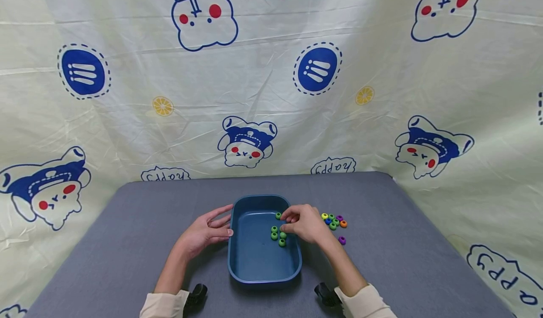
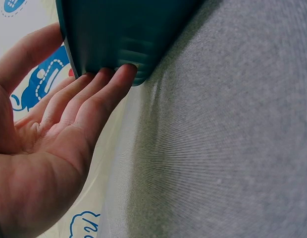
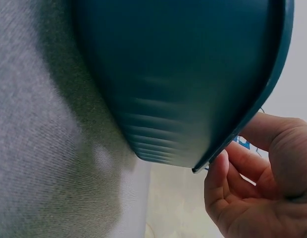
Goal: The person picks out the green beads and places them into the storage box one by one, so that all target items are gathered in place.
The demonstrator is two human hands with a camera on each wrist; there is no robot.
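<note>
A dark blue rectangular bin [image 1: 265, 268] stands on the table. Several green beads [image 1: 282, 243] lie in its right half. My left hand [image 1: 204, 233] rests against the bin's left side, fingers fairly straight on the outer wall [image 2: 109, 49] and thumb at the rim. Over the right rim reaches my right hand [image 1: 306, 223], its fingers bent and its thumb and index tips just above the green beads. In the right wrist view those tips are hidden behind the bin's wall [image 3: 178, 89], so whether a bead is between them does not show.
To the right of the bin sits a cluster of mixed beads, among them a yellow bead [image 1: 324, 216] and an orange bead [image 1: 343, 224]. A purple bead [image 1: 341, 240] lies nearer me. Behind the grey table [image 1: 161, 205] hangs a printed curtain [image 1: 263, 92].
</note>
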